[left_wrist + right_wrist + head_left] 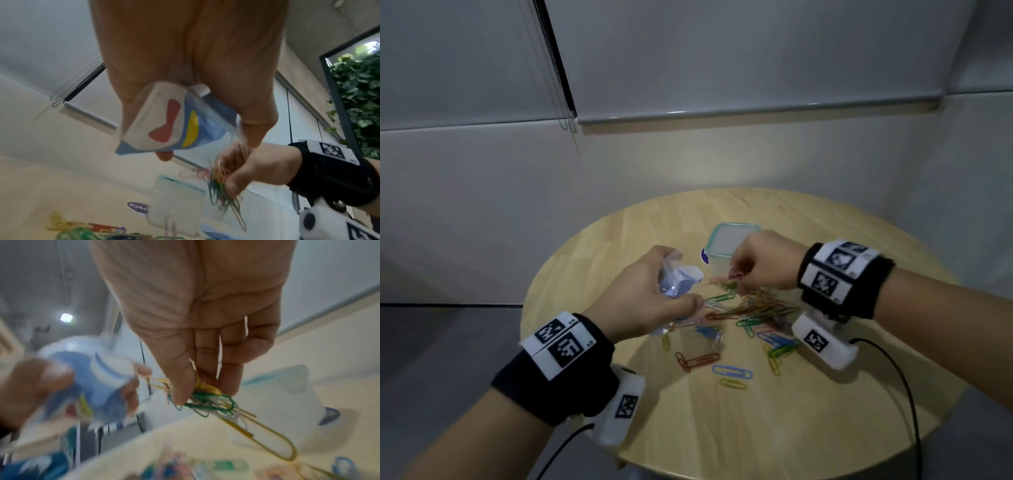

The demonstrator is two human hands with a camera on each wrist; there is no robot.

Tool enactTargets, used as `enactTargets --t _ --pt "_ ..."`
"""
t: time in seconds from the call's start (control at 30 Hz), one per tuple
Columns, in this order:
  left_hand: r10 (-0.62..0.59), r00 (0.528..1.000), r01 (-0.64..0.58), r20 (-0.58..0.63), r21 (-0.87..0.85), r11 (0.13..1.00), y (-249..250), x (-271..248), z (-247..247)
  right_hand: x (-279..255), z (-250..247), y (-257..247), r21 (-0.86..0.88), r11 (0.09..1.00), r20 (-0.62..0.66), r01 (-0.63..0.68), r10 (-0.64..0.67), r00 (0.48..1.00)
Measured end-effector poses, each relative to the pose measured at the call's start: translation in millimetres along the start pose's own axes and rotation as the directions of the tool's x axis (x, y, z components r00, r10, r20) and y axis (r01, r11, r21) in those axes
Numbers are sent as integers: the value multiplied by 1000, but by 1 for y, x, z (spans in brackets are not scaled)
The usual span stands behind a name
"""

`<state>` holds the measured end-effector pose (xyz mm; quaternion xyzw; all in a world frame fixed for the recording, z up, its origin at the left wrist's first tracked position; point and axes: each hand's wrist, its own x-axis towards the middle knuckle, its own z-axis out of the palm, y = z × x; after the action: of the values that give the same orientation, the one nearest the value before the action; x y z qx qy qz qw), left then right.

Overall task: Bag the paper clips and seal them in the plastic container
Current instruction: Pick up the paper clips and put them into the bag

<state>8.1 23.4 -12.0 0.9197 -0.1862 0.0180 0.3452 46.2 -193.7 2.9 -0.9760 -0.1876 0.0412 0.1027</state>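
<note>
My left hand [654,291] grips a small clear plastic bag [681,279] with a blue-and-white print, raised above the round wooden table [774,428]. The bag [174,120] shows red and yellow shapes in the left wrist view. Just right of it, my right hand [763,263] pinches a bunch of coloured paper clips [211,399] between thumb and fingers, close to the bag's mouth. A pile of loose coloured clips [753,311] lies on the table under both hands. The open plastic container [729,245] with a teal rim stands behind the hands.
Stray clips [732,371] lie scattered toward the table's near edge. A small clear packet [702,337] lies flat below the left hand. A round purple sticker [704,256] sits beside the container. A black cable [904,387] trails off the right wrist. Walls stand close behind.
</note>
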Motion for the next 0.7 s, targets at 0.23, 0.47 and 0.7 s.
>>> enactTargets --t 0.23,0.47,0.7 --pt "-37 995 30 -93 -75 997 18 11 18 -17 -56 -3 732 680 -80 -54 164 983" --pt "-9 988 7 -152 -14 1000 30 14 25 -15 -94 -28 -35 995 115 -99 102 988" --pt "-27 996 27 -84 -7 1000 34 11 24 -6 -98 -61 -336 941 191 36 31 981"
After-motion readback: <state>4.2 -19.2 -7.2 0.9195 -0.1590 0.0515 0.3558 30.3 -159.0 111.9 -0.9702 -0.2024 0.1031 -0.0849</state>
